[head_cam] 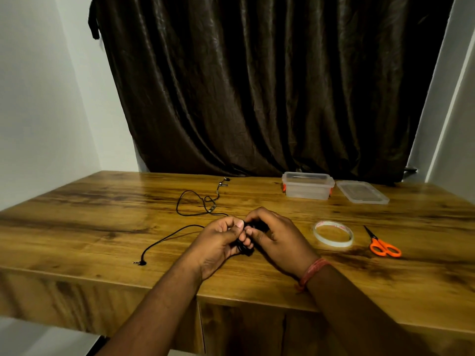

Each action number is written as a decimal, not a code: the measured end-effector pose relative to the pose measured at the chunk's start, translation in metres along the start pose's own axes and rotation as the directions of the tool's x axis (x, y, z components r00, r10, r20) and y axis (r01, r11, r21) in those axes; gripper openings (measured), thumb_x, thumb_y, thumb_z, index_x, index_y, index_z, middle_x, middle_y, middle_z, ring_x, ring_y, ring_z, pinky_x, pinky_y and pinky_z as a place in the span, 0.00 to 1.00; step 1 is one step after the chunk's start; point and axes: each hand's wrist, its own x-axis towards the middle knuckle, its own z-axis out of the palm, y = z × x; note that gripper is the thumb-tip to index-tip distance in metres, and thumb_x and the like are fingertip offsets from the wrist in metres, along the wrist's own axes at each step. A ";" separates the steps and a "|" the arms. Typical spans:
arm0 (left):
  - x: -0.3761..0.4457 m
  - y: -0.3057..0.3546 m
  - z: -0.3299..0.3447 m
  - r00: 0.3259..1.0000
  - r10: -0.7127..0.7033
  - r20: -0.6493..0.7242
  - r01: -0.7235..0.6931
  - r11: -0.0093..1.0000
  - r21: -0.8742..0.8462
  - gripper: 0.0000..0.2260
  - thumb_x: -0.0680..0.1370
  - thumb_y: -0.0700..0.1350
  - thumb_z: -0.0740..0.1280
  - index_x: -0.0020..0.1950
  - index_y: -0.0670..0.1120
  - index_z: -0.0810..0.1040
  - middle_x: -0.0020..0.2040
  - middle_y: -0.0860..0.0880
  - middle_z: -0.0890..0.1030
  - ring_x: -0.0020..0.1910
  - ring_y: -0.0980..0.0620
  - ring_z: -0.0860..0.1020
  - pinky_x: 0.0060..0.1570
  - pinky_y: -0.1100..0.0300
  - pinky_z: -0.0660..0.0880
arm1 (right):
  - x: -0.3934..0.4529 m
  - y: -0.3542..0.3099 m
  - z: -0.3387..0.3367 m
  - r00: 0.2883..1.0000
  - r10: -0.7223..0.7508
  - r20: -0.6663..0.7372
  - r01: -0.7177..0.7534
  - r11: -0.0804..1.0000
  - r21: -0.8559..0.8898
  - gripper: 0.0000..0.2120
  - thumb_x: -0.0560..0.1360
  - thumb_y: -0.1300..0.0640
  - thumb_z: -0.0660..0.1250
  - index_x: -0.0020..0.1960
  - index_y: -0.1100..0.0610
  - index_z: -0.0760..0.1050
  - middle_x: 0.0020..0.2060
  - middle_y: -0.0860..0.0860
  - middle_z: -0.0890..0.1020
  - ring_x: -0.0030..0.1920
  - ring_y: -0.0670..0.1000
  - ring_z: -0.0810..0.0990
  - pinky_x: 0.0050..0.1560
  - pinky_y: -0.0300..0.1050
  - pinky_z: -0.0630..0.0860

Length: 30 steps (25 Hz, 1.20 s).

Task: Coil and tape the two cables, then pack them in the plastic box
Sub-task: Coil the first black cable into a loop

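Note:
My left hand (220,242) and my right hand (276,236) meet over the table's middle, both gripping a small bundle of black cable (244,249). Its loose tail runs left across the wood to a jack plug (140,263) near the front edge. A second thin black cable (203,201) lies loose and uncoiled behind my hands. The clear plastic box (307,187) stands open at the back right, its lid (362,192) lying beside it. A roll of clear tape (332,233) lies flat to the right of my right hand.
Orange-handled scissors (383,245) lie right of the tape. The wooden table (102,227) has a front edge close to my forearms. A dark curtain (257,86) hangs behind the table, with white walls at both sides.

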 end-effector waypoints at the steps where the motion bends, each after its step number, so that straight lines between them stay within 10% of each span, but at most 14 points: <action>1: -0.001 0.001 0.001 1.000 0.000 0.000 0.000 1.000 0.003 0.13 0.80 0.40 0.62 0.36 0.46 0.79 0.34 0.45 0.76 0.36 0.49 0.78 0.45 0.54 0.78 | 0.000 0.000 0.000 1.000 0.017 0.001 -0.018 1.000 0.019 0.06 0.78 0.59 0.67 0.53 0.51 0.75 0.46 0.44 0.80 0.47 0.44 0.79 0.47 0.48 0.77; 30: -0.001 -0.001 0.011 0.985 0.122 -0.125 -0.101 0.981 0.163 0.03 0.82 0.38 0.61 0.48 0.41 0.71 0.31 0.47 0.75 0.31 0.51 0.71 0.35 0.55 0.69 | 0.002 -0.002 0.005 0.995 0.058 -0.081 -0.067 0.992 -0.111 0.05 0.77 0.55 0.65 0.48 0.47 0.69 0.38 0.44 0.78 0.39 0.45 0.77 0.38 0.51 0.75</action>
